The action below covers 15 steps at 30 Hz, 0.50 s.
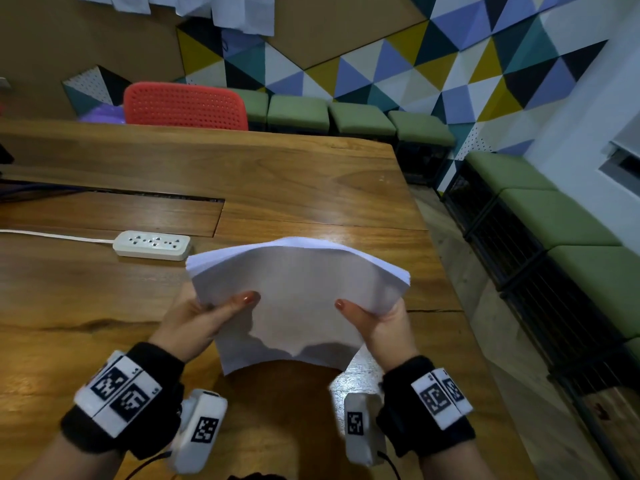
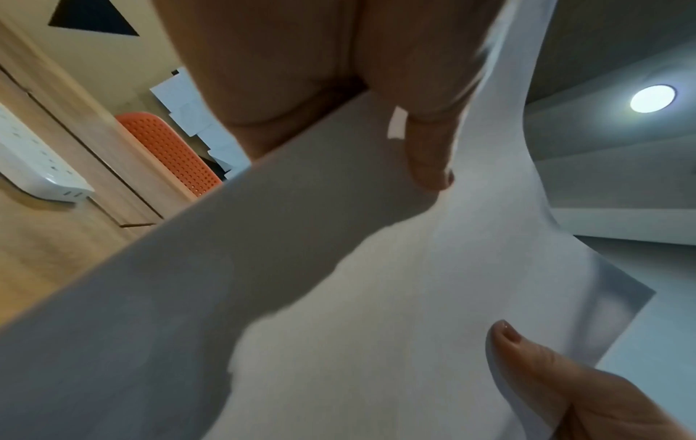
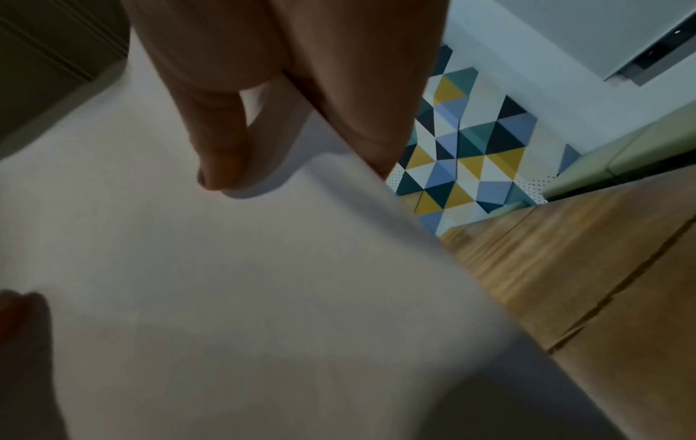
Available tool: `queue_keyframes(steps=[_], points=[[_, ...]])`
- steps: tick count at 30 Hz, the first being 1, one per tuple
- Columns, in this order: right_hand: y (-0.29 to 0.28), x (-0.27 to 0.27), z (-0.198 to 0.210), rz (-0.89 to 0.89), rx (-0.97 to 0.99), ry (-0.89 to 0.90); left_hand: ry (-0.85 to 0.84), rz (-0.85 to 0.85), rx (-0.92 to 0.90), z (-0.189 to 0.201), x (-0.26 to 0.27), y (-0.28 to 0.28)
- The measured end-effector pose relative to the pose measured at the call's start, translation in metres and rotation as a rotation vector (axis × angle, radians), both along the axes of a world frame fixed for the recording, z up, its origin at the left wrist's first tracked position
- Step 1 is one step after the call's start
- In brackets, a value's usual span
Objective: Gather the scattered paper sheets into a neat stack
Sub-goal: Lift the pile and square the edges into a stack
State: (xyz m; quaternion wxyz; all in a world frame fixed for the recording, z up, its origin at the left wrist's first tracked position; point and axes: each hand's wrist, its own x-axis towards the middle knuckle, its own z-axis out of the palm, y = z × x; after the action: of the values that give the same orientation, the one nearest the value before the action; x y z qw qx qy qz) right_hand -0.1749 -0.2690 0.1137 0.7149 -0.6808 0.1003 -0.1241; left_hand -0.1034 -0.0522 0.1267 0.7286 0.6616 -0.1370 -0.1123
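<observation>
Paper stack (image 1: pixel 298 296): white, thin, bowed upward, held above wooden table (image 1: pixel 311 188). Left hand (image 1: pixel 194 323) and right hand (image 1: pixel 384 327) pinch its side edges, thumbs on top, fingers beneath. White power strip (image 1: pixel 152 244) just beyond; red perforated chair (image 1: pixel 185 105) behind table.

We see a white power strip (image 1: pixel 151 244) on the wooden table (image 1: pixel 311 188), a red chair (image 1: pixel 185 105) behind it, green benches (image 1: pixel 561 216) alongside.

A wooden table (image 1: pixel 311 188) carries a white power strip (image 1: pixel 151 244), its cord trailing off left.
</observation>
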Motion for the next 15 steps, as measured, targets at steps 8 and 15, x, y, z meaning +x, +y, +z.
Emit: queue_keyframes(steps=[8,15], points=[[0.006,-0.003,-0.020,-0.072,-0.036,0.055,0.112,0.036,0.138,-0.016,-0.007,-0.001],[0.003,-0.005,-0.041,-0.294,-0.181,0.243,-0.023,0.071,0.168,-0.020,0.004,0.007]])
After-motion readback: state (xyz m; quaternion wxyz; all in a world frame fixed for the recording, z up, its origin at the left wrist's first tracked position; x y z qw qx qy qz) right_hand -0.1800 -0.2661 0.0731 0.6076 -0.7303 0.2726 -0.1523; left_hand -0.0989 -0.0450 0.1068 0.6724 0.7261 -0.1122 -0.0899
